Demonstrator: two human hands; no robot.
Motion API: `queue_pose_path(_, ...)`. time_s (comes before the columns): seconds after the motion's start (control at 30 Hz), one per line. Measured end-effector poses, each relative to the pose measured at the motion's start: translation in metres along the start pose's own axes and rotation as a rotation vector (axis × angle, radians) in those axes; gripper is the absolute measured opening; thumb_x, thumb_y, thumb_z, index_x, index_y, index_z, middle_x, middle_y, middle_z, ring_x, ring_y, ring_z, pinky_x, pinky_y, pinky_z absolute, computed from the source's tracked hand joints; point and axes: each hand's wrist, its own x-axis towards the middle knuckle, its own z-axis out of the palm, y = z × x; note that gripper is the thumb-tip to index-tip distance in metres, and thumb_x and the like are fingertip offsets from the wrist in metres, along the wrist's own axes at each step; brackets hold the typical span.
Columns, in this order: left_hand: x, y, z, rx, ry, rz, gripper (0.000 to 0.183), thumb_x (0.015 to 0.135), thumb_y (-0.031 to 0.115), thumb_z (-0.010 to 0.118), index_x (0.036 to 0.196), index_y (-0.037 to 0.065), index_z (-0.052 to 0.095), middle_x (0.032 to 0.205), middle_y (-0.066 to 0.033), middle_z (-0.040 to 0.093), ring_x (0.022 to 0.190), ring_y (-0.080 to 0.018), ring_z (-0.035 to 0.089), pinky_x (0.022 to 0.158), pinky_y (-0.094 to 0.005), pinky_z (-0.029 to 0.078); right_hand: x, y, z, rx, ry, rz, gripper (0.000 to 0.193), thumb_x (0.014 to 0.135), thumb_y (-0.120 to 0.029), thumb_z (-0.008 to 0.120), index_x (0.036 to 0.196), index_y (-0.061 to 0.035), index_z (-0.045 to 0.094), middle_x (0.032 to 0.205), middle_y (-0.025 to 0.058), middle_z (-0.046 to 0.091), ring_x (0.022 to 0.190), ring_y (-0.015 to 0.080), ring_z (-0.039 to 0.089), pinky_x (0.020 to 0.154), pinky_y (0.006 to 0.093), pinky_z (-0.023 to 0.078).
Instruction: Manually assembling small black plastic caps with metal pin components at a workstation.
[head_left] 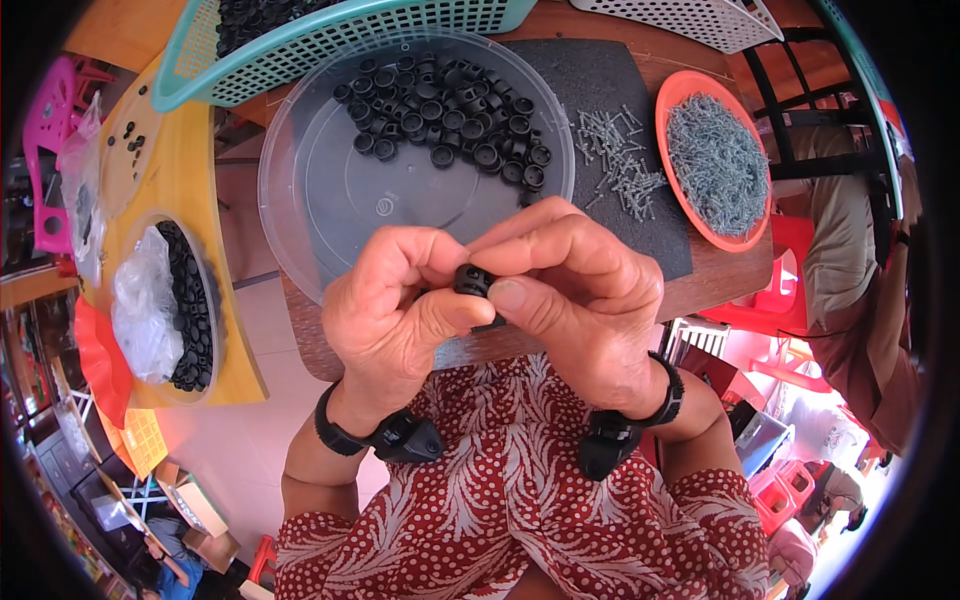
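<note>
Between my two hands, over the near edge of the table, is a small black ring-shaped plastic part [473, 281] with holes in its side. My left hand [385, 300] pinches it between thumb and bent forefinger. From the other side, my right hand [590, 295] presses thumb and fingertips against it; whether those fingertips also hold a screw is hidden. Just beyond lies a shallow clear round tray [330, 215], with many similar black parts [455, 120] heaped at its far side. Loose silver screws [620, 160] are scattered on a dark mat [675, 240] to the right.
An orange plate [668, 125] piled with screws stands at the right. A teal basket [290, 75] of black pieces and a white basket [690, 20] are at the back. The yellow table [235, 300] at left bears a tub of black parts. A person sits at the right.
</note>
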Motion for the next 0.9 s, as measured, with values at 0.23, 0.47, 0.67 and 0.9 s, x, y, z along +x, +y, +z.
queue_pose_path(0.23, 0.000, 0.010, -0.005, 0.068, 0.034, -0.184, 0.030, 0.071, 0.010, 0.079, 0.088, -0.001, 0.057, 0.073, -0.0015, 0.059, 0.066, -0.0062, 0.053, 0.058, -0.0212, 0.046, 0.003, -0.011, -0.010, -0.213, -0.136, -0.013, 0.021, 0.077, 0.007, 0.064, 0.098, 0.0028, 0.063, 0.102, 0.0143, 0.060, 0.088, 0.0178, 0.058, 0.076, 0.0285, 0.048)
queue_pose_path(0.47, 0.004, 0.016, -0.003, -0.340, -0.018, -0.251, 0.018, 0.074, 0.000, 0.068, 0.087, -0.003, 0.056, 0.081, -0.0104, 0.063, 0.070, -0.0157, 0.061, 0.066, -0.0252, 0.049, 0.002, -0.001, 0.003, -0.506, -0.122, -0.397, 0.043, 0.065, 0.001, 0.073, 0.104, 0.0007, 0.053, 0.101, 0.0144, 0.053, 0.079, 0.0279, 0.052, 0.064, 0.0329, 0.046)
queue_pose_path(0.67, 0.003, 0.023, 0.006, -0.251, -0.021, -0.307, 0.029, 0.083, 0.015, 0.061, 0.103, -0.006, 0.057, 0.094, -0.0130, 0.064, 0.080, -0.0193, 0.062, 0.075, -0.0315, 0.048, 0.011, 0.005, -0.013, -0.768, -0.086, -0.558, 0.029, 0.067, 0.001, 0.069, 0.094, -0.0009, 0.058, 0.087, 0.0121, 0.059, 0.071, 0.0295, 0.056, 0.061, 0.0360, 0.047)
queue_pose_path(0.9, 0.012, 0.033, -0.035, 0.179, 0.168, -0.079, 0.026, 0.084, 0.003, 0.059, 0.108, -0.005, 0.057, 0.095, -0.0141, 0.064, 0.080, -0.0172, 0.061, 0.076, -0.0264, 0.046, 0.079, -0.039, -0.076, -0.844, 0.143, -0.360, 0.015, 0.073, 0.001, 0.065, 0.087, -0.0020, 0.062, 0.082, 0.0114, 0.062, 0.068, 0.0261, 0.062, 0.060, 0.0322, 0.049)
